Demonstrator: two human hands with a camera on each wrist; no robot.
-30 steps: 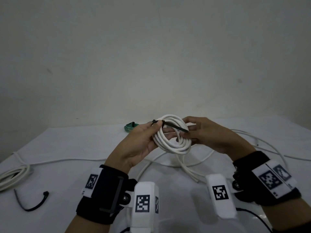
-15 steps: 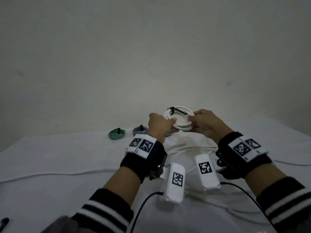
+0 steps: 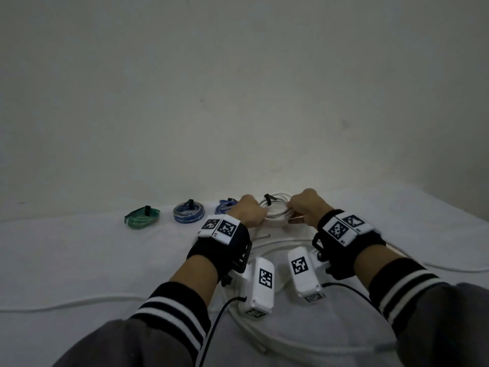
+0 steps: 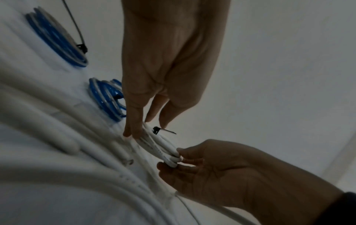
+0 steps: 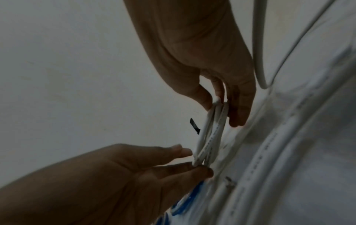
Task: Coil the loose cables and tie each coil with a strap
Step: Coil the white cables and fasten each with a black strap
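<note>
A white cable coil (image 3: pixel 277 211) bound by a black strap (image 3: pixel 268 200) is held low over the back of the white table (image 3: pixel 79 260), right of a blue coil (image 3: pixel 227 205). My left hand (image 3: pixel 250 211) pinches the coil's left side and my right hand (image 3: pixel 303 207) pinches its right side. The left wrist view shows the left fingers (image 4: pixel 133 130) on the coil (image 4: pixel 159 143) beside the strap head (image 4: pixel 156 130). In the right wrist view, the right fingers (image 5: pixel 217 99) and thumb grip the coil (image 5: pixel 210 137), with the strap tail (image 5: pixel 194 126) sticking out.
Three tied coils lie in a row at the back: green (image 3: pixel 141 218), blue-grey (image 3: pixel 188 213) and blue. Loose white cables (image 3: pixel 277 337) loop across the table under my wrists and off to the left (image 3: pixel 66 304) and right (image 3: pixel 449 268). A bare wall stands behind.
Both hands have carried the strapped white coil away from me and down toward the back of the table, next to the blue coil. The grip has shifted to the coil's two sides.
</note>
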